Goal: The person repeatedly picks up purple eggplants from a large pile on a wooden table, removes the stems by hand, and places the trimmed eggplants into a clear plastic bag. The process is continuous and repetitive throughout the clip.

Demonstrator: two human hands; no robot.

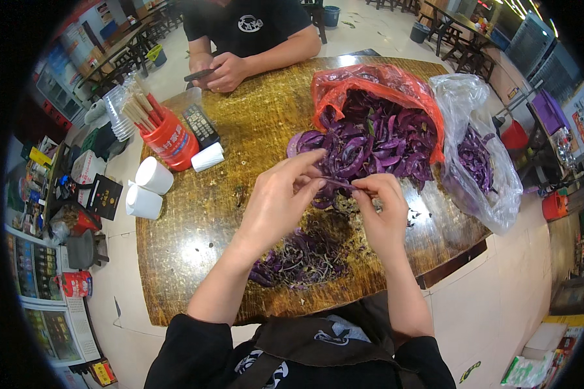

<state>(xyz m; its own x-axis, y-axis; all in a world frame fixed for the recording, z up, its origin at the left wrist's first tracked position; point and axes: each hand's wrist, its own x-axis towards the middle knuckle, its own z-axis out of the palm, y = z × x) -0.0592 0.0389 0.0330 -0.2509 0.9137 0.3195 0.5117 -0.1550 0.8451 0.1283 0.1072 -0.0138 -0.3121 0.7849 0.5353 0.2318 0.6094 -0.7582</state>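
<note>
Between my left hand [284, 194] and my right hand [384, 206] stretches a purple bean pod [338, 183], pinched at both ends by fingers and thumbs. Just beyond it, a heap of flat purple bean pods [384, 141] spills from the mouth of a red plastic bag [370, 78] lying on the wooden table [253, 116]. Nearer to me, under my forearms, lies a pile of bean strings and purple scraps [306, 265]. To the right, a clear plastic bag [472, 204] holds purple pod pieces [474, 158] and hangs over the table's edge.
A red tub of chopsticks [170, 143], a black remote control [200, 125], a white roll [208, 157] and white paper rolls [151, 182] stand or lie on the left. Across the table a person [246, 44] holds a phone [198, 75]. Stacked plastic cups [117, 112] are farther left.
</note>
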